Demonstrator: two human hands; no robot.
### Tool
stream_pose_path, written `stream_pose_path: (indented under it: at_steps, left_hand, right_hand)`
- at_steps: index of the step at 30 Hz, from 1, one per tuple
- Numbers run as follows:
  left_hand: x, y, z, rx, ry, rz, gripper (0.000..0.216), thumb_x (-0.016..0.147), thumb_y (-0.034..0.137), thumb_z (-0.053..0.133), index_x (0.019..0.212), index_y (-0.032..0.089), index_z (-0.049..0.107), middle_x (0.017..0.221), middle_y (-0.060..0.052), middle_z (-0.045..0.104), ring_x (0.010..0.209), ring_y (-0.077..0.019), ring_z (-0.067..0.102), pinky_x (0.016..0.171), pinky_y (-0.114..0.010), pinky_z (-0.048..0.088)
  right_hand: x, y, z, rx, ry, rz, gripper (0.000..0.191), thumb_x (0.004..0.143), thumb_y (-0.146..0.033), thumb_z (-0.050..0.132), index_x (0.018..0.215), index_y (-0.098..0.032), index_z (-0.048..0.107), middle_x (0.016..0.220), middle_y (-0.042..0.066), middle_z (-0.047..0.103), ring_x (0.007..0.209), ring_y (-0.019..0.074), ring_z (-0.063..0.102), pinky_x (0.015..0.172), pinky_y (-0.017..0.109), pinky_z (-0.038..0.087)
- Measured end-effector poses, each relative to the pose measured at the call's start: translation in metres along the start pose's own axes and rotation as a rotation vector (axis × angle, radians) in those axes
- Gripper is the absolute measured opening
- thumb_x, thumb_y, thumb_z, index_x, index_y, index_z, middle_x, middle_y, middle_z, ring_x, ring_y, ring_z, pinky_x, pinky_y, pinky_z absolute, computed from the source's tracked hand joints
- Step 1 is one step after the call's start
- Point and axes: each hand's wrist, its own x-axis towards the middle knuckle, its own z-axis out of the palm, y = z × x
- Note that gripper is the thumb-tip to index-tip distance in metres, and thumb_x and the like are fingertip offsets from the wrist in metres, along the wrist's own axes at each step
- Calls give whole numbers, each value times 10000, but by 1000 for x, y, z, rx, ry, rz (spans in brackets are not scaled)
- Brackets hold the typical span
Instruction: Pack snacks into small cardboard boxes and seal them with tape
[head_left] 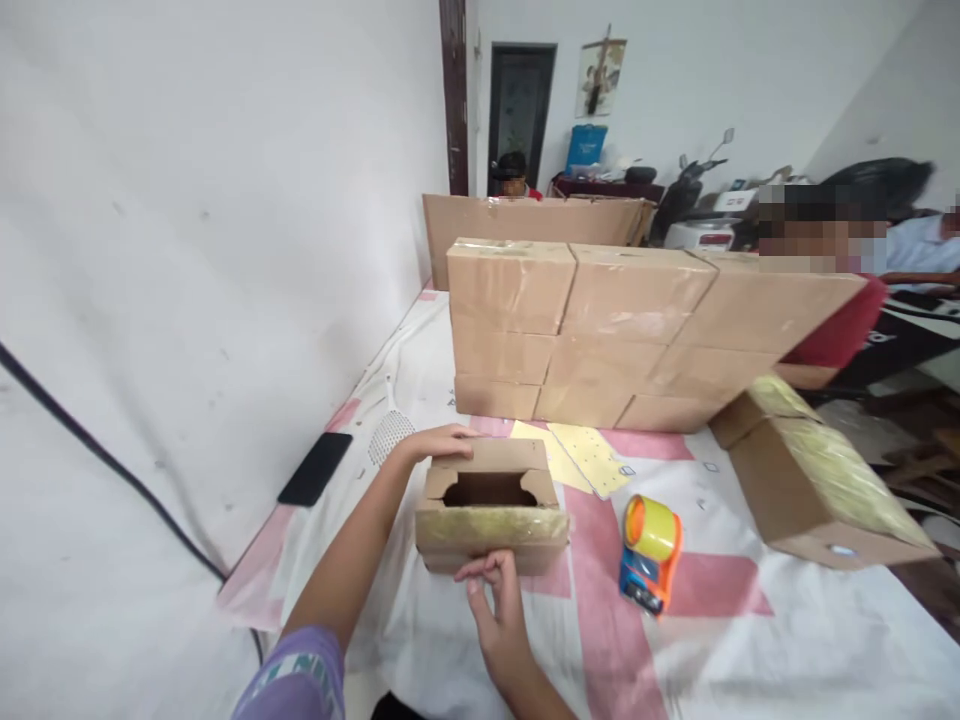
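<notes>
A small cardboard box sits on the cloth in front of me, its top partly open with a dark gap between the flaps. My left hand grips its far left edge, fingers laid along the back. At the front, my right hand touches the lower side with bent fingers, the thumb held apart and nothing in the palm. Right of the box lies an orange and blue tape dispenser carrying a yellow roll.
Taped cardboard boxes form a wall behind, with more cardboard beyond. A long taped box lies at right. Yellow sheets, a white fly swatter and a black phone rest on the cloth. People sit beyond.
</notes>
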Motion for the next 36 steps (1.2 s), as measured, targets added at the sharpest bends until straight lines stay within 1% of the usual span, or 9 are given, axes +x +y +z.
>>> stream_pose_path:
  at_steps: [5, 8, 11, 14, 19, 23, 27, 30, 36]
  left_hand:
    - [-28, 18, 9, 62, 170, 59, 475, 772, 363, 660, 1217, 218, 743, 1380, -76, 667, 1290, -316, 576, 1094, -379, 430]
    - [-67, 33, 35, 252, 369, 93, 447, 855, 323, 617, 1281, 221, 702, 1350, -101, 673, 1290, -324, 551, 1114, -452, 384]
    - [-111, 49, 81, 655, 711, 105, 424, 947, 252, 539, 1359, 248, 640, 1386, -110, 639, 1313, -332, 501, 1091, -502, 346]
    - [-141, 62, 129, 846, 748, 63, 405, 980, 341, 566, 1371, 242, 608, 1349, -119, 648, 1237, -307, 550, 999, -463, 388]
    - [-154, 70, 182, 983, 676, -129, 706, 812, 348, 791, 1445, 187, 524, 1246, -143, 657, 1114, -336, 572, 917, -472, 406]
    - [-162, 70, 202, 1074, 763, -41, 115, 920, 225, 645, 1018, 220, 705, 1083, -103, 698, 1036, -296, 584, 899, -447, 397]
    - [-178, 67, 210, 1037, 714, 71, 251, 907, 61, 514, 871, 245, 681, 1116, -46, 734, 1053, -235, 607, 928, -416, 391]
    - [-185, 65, 207, 969, 610, -27, 373, 804, 113, 612, 1118, 290, 706, 1363, -48, 668, 1200, -297, 554, 953, -454, 385]
    - [-178, 69, 183, 1003, 481, -152, 637, 746, 276, 691, 1379, 296, 623, 1439, -99, 596, 1154, -364, 518, 917, -489, 388]
  right_hand:
    - [-23, -33, -47, -152, -164, -65, 172, 971, -368, 560, 850, -253, 602, 795, 32, 718, 781, 225, 700, 770, 380, 519]
    - [-25, -60, -96, -176, -16, -275, 291, 1001, -350, 509, 748, -261, 622, 637, 14, 647, 592, 203, 617, 626, 355, 472]
    - [13, -85, -142, -175, 270, -345, 309, 984, -388, 526, 704, -264, 566, 612, 15, 592, 579, 205, 576, 583, 344, 450]
    - [84, -97, -165, -336, 284, -254, 262, 947, -406, 547, 740, -249, 575, 718, 36, 648, 713, 214, 627, 695, 347, 500]
    - [191, -76, -146, -613, -45, -76, 202, 887, -304, 486, 844, -186, 644, 889, 98, 731, 853, 232, 687, 794, 345, 515]
    - [232, -52, -109, -671, -256, -37, 248, 779, -254, 677, 1002, -156, 721, 1098, 119, 750, 1070, 265, 668, 944, 367, 485]
    - [254, -44, -84, -718, -529, 27, 585, 562, -307, 900, 1108, -159, 750, 1182, 135, 748, 1123, 308, 669, 958, 370, 499]
    - [258, -43, -81, -740, -692, 70, 684, 453, -337, 953, 1088, -167, 768, 1156, 131, 760, 1036, 301, 706, 917, 360, 524]
    - [236, -39, -91, -791, -693, 55, 742, 408, -188, 925, 1132, -192, 763, 1130, 127, 761, 1080, 338, 689, 996, 436, 490]
